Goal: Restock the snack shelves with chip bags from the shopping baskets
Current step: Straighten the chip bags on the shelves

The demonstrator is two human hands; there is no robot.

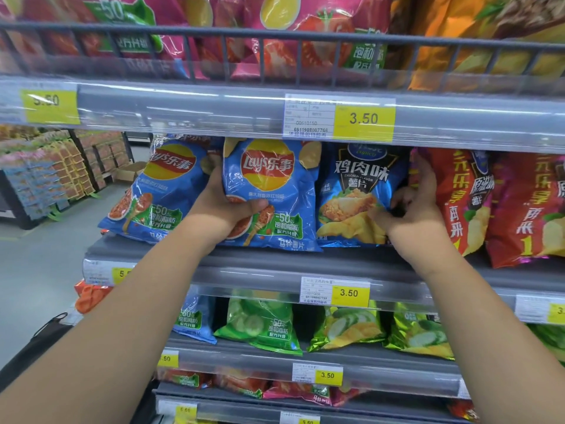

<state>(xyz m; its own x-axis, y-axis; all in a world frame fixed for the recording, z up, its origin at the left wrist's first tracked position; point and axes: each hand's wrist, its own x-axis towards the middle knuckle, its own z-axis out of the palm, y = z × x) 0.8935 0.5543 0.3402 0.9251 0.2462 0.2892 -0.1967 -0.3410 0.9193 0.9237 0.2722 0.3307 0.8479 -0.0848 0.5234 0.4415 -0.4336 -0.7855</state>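
Note:
My left hand (227, 206) grips the lower left side of a blue Lay's chip bag (272, 191) that stands on the middle grey shelf (275, 264). A second blue Lay's bag (159, 191) leans at the shelf's left end. My right hand (409, 203) is on the right edge of a dark blue chicken-flavour chip bag (357, 194), fingers curled between it and a red chip bag (458, 194). No shopping basket shows clearly.
Pink and orange bags fill the top shelf behind a wire rail (275, 38). Green cucumber bags (263, 325) sit on the shelf below. Yellow 3.50 price tags (363, 119) line the shelf edges. An aisle with stacked goods (52, 172) lies to the left.

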